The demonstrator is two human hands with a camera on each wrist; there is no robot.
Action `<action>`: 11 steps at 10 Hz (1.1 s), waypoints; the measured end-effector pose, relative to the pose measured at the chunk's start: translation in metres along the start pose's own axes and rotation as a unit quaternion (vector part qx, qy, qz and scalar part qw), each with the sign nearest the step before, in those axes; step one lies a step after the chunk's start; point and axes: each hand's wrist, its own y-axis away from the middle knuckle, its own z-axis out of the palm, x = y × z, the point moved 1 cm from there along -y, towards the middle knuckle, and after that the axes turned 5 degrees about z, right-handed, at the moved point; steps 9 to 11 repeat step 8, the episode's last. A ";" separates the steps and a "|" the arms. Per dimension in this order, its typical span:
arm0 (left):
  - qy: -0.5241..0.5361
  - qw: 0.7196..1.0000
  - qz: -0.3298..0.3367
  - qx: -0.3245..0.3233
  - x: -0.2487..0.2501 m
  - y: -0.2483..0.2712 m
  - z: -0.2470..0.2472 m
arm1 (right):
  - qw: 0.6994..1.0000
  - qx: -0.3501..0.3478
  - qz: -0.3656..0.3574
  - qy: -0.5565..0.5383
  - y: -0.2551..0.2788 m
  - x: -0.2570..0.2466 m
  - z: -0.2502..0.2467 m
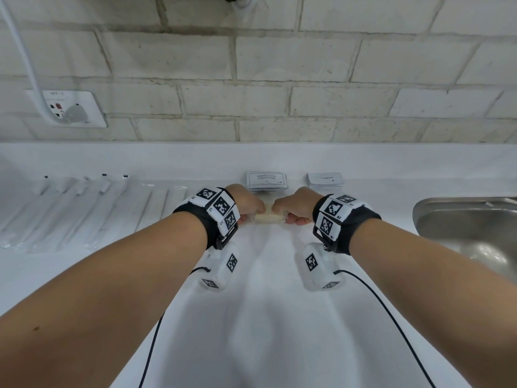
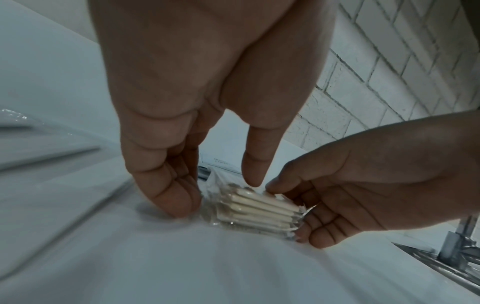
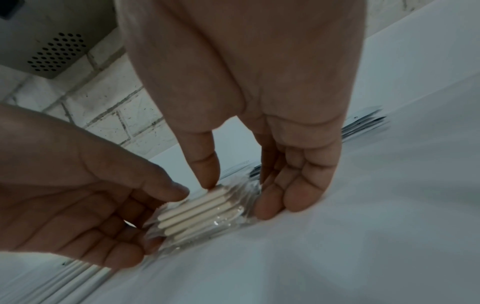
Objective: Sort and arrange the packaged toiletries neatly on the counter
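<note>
A row of long clear-wrapped packets (image 1: 84, 208) is already laid out at the left of the table (image 1: 265, 317), and the shampoo sachets (image 1: 267, 180) and toothpaste sachets (image 1: 325, 179) are stacked near the wall. The last piece seen in hand is a stack of cotton-swab packets (image 2: 255, 207), set on the table just in front of the shampoo sachets. It is squared up between the left hand (image 2: 182, 131) and the right hand (image 3: 265, 123), whose fingers (image 3: 272, 201) are curled against its crinkled ends, thumbs pressed on top. Pale sticks are seen through glossy clear wrap. The sorting is judged nearly finished.
</note>
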 end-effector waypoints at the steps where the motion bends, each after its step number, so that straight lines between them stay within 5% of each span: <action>1: 0.015 1.000 -0.001 0.001 -0.002 0.000 0.000 | 1.000 -0.003 -0.007 -0.010 0.000 0.002 -0.001; 5: 0.049 0.999 0.008 0.022 -0.007 0.006 -0.011 | 0.999 0.021 -0.003 -0.024 0.006 0.003 -0.009; 8: 0.077 0.988 0.119 0.066 -0.010 0.081 -0.025 | 0.990 0.072 -0.116 -0.025 0.082 0.012 -0.014; 11: 0.077 0.988 0.119 0.066 -0.010 0.081 -0.025 | 0.990 0.072 -0.116 -0.025 0.082 0.012 -0.014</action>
